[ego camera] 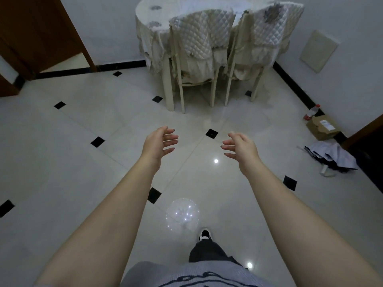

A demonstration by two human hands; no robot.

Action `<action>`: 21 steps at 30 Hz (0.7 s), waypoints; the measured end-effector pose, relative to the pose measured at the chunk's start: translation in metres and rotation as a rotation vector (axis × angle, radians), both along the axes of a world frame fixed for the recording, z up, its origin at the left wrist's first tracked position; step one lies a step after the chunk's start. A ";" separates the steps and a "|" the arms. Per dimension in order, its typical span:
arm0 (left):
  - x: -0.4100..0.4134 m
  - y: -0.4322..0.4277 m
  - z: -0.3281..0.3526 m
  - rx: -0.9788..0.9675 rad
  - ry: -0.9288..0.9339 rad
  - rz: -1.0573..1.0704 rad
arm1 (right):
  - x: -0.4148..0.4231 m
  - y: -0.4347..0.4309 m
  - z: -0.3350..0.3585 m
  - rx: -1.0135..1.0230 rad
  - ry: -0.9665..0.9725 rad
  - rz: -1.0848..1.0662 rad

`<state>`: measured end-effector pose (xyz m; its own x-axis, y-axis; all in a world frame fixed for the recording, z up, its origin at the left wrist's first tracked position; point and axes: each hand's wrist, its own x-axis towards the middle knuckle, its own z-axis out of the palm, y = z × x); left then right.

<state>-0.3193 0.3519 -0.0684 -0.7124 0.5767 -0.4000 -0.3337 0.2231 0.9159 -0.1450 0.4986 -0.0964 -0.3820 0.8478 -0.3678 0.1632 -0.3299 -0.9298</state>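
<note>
- Both arms are stretched out in front, palms turned toward each other with a gap between them.
- Left hand [159, 141]: wide, fingers spread and only slightly bent, holding nothing.
- Right hand [240, 146]: same deal, fingers loose and apart, nothing in it.
- The clear balloon [182, 214] with little light specks inside is down low between the two forearms, well below the hands and touching neither.
- It sits just beside the black-and-white shoe [205, 235], up and to the left of it in the picture. Can't tell if it's resting on the floor [83, 162] or floating just above it.
- The floor is glossy pale tile with small black diamond insets.
- Straight ahead, against the wall, there's a table [149, 21] under a cream cloth, with two quilted-cover chairs [199, 38] pushed in.
- Over on the right by the wall: a cardboard box [323, 127], a bottle [312, 111] just behind it, and a crumpled white-and-dark bundle [331, 158] I can't quite make out.
</note>
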 end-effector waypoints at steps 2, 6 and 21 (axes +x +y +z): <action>-0.013 0.022 0.002 -0.008 -0.003 0.021 | -0.012 0.025 0.003 0.011 -0.006 0.016; -0.034 0.065 0.002 -0.002 -0.030 0.055 | -0.041 0.072 0.006 0.012 -0.019 0.033; -0.170 0.187 -0.029 -0.038 -0.090 0.085 | -0.180 0.191 -0.029 -0.080 -0.062 0.052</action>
